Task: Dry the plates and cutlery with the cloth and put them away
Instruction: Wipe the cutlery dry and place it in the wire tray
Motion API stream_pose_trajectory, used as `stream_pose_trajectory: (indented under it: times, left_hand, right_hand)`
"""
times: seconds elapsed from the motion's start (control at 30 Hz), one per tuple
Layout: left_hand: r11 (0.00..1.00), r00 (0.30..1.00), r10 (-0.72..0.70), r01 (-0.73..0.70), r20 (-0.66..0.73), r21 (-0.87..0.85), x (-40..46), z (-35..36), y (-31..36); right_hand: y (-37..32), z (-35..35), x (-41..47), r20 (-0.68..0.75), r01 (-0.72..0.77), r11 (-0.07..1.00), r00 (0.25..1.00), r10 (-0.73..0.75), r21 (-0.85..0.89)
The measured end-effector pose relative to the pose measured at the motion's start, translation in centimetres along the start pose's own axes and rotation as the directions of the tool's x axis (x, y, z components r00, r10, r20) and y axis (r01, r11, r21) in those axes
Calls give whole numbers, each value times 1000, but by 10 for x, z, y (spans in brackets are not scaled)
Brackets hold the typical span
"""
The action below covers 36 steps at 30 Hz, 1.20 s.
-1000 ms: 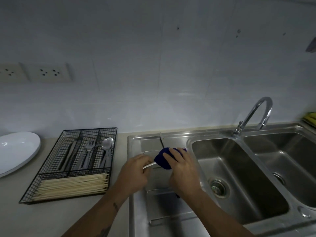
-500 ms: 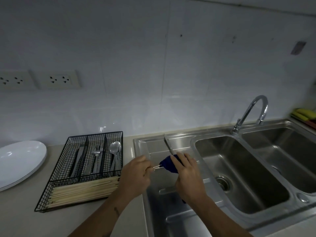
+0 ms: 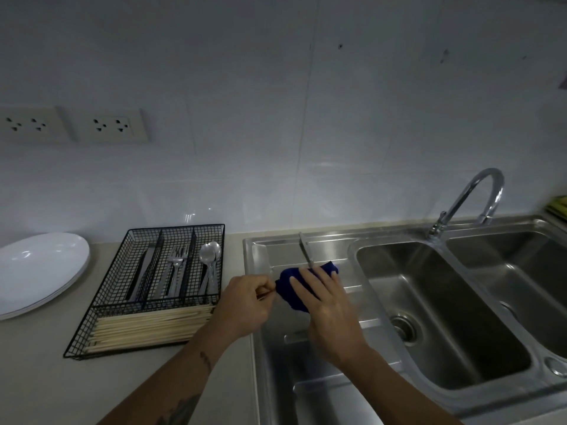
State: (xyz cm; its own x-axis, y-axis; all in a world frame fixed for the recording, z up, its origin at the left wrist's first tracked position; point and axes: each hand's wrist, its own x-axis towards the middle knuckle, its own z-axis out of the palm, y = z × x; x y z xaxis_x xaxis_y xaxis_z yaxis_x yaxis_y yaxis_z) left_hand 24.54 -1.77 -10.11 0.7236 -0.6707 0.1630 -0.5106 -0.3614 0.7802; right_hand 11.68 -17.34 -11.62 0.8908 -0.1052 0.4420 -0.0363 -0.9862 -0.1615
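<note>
Over the steel draining board my right hand grips a dark blue cloth wrapped round a piece of cutlery. My left hand pinches that piece's thin metal handle end; the rest is hidden in the cloth. A knife lies on the board just behind the cloth. The black wire cutlery tray on the counter holds knives, forks and spoons. White plates are stacked at the far left.
Wooden chopsticks fill the tray's front compartment. Two sink basins with a curved tap lie to the right. A yellow-green sponge sits at the right edge. Wall sockets are above the counter.
The cloth in my right hand has slid along the piece of cutlery toward my left hand, covering more of the handle. The view has shifted slightly.
</note>
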Motion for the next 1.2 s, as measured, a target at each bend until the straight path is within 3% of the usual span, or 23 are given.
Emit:
stream_pose_trajectory:
  times: [0.07,0.27,0.47,0.53,0.63,0.73,0.8,0.87,1.03,1.2]
  left_hand:
    - [1000,1000,4,-4,2,1,2,0,3]
    - [998,1000,18,-17,-12,60,-2,-4,-3]
    - [997,998,38,-35,-45,66,-2,-5,-3]
    - [999,999,30,-29,-46,23,-3,-4,-5]
    - [998,996,-58,59,73,0,-2,-3,-5]
    - [983,959,-170,183,226,-36,3,-2,5]
    - [960,942,-233,262,240,-97,7,1,9]
    - [931,925,-295,335,238,-146,6,1,7]
    - [782,860,-458,510,223,-358,-1,4,1]
    - [626,820,-537,545,199,-558,13,9,20]
  right_hand:
    - [4,1,2,-2,5,1000,1000,-5,14]
    - [21,1,2,-46,-179,981,982,183,80]
    - [4,-2,14,-41,-117,990,992,121,80]
    - [8,-3,17,-55,-172,976,982,181,130]
    - [7,-7,22,-83,-233,952,964,253,198]
    - [1,-10,25,-60,-145,973,986,158,181]
    - [-1,-10,23,-53,-132,976,988,143,171]
    - [5,-7,20,-70,-207,964,973,221,167]
    - [20,-22,19,-112,-476,817,838,533,326]
    - [9,-24,22,119,-598,626,764,634,500]
